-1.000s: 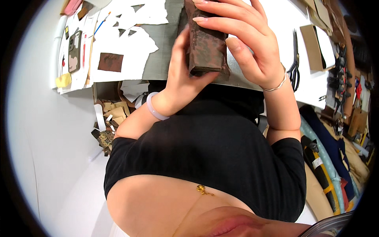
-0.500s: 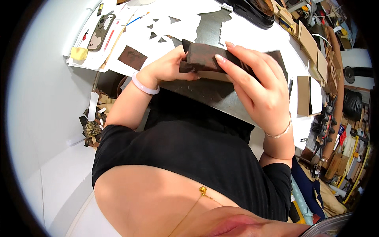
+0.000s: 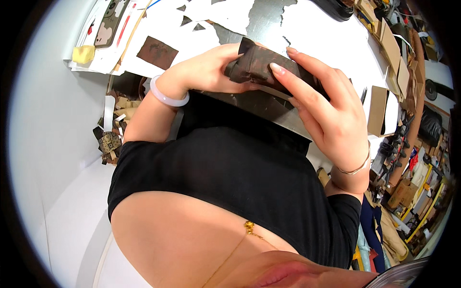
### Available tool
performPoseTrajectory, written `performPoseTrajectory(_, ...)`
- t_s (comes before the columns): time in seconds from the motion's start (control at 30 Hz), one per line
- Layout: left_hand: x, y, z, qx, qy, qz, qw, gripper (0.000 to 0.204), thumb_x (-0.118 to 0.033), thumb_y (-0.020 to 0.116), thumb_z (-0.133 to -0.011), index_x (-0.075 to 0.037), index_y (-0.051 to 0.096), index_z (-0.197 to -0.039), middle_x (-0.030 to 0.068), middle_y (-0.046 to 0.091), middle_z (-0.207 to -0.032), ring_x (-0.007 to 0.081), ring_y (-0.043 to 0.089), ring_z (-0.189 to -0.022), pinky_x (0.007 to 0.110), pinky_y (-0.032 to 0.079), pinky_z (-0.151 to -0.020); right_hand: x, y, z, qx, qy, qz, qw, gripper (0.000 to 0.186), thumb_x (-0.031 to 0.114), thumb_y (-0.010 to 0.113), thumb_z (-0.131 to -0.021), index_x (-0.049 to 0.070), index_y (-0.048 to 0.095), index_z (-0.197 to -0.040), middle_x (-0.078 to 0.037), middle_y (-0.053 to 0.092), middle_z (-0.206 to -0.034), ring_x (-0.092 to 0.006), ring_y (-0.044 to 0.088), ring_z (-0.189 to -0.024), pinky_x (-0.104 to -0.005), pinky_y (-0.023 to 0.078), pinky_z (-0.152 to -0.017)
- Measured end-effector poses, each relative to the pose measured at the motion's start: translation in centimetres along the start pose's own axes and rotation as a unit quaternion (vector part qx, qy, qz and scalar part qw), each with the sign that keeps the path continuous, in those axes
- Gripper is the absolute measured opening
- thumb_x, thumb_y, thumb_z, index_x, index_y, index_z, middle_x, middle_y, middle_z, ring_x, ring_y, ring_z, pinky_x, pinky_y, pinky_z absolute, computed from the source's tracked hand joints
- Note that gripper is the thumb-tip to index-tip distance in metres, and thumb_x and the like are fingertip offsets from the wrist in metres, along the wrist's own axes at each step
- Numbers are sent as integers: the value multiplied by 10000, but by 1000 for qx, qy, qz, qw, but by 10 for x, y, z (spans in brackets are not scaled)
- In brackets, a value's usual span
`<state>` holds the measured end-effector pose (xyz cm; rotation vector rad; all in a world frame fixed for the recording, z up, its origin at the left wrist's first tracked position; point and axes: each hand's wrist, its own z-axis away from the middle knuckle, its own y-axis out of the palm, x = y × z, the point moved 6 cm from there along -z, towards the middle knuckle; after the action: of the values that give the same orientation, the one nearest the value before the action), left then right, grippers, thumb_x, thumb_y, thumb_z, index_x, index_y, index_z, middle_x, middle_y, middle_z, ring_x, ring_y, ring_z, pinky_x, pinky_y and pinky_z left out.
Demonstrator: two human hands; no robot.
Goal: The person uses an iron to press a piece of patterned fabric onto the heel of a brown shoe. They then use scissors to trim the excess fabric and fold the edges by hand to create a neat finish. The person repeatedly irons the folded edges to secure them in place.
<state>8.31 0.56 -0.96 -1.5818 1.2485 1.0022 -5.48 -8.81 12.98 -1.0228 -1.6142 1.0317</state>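
I hold an oblong block wrapped in mottled dark-brown sheet (image 3: 257, 65) crosswise above a grey metal surface (image 3: 273, 103), with a loose flap standing up at its left end. My left hand (image 3: 206, 72) grips that left end, thumb and fingers round it. My right hand (image 3: 329, 110) has its fingertips pressed on the block's top and side, farther right, and covers part of it. A loose square of similar brown material (image 3: 157, 52) lies on white paper to the left of my hands.
A phone (image 3: 108, 26), red pen (image 3: 124, 33) and yellow block (image 3: 83, 54) lie at back left, near small dark triangular scraps. At right stand a cardboard piece (image 3: 377, 110) and stacked boards (image 3: 398, 72). A scrap heap (image 3: 110, 141) sits below the table's left.
The block has turned from pointing away from me to lying crosswise. My left hand has moved to its left end, and my right fingers have shifted along it. The view has swung too.
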Motion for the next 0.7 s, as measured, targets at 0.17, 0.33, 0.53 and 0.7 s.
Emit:
performPoseTrajectory(0.17, -28, -17, 16, -158, 93, -124, 975, 914, -119, 941, -675, -42, 470, -1454, 150, 571, -1407, 291, 557, -1312, 410, 452, -1101, -1, 4, 0, 5, 3, -5, 1000, 579, -14, 736, -734, 126, 708, -1295, -156, 646, -1341, -294, 659, -1034, -355, 521, -869)
performPoseTrajectory(0.33, -44, -19, 34, -265, 189, -218, 920, 720, -125, 954, -647, -63, 593, -1267, 152, 636, -1284, 295, 633, -1174, 381, 521, -986, 4, 5, -4, -40, -19, 52, 998, 585, 54, 826, -674, 112, 713, -1246, -145, 656, -1337, -296, 654, -1071, -371, 510, -894)
performPoseTrajectory(0.53, -57, -17, 45, -269, 251, -220, 904, 453, -66, 906, -709, -51, 666, -1093, 121, 646, -1128, 251, 686, -986, 331, 565, -820, 17, 23, -13, -148, -49, 78, 985, 612, 44, 889, -625, 39, 668, -1196, -180, 671, -1298, -279, 670, -1044, -359, 521, -866)
performPoseTrajectory(0.7, -68, -18, 44, -234, 268, -203, 912, 321, -106, 882, -772, -40, 693, -1023, 112, 640, -1077, 223, 657, -889, 312, 526, -743, 17, 22, -15, -147, -30, -20, 988, 461, -34, 837, -707, 3, 670, -1134, -198, 691, -1224, -270, 681, -1022, -323, 543, -858)
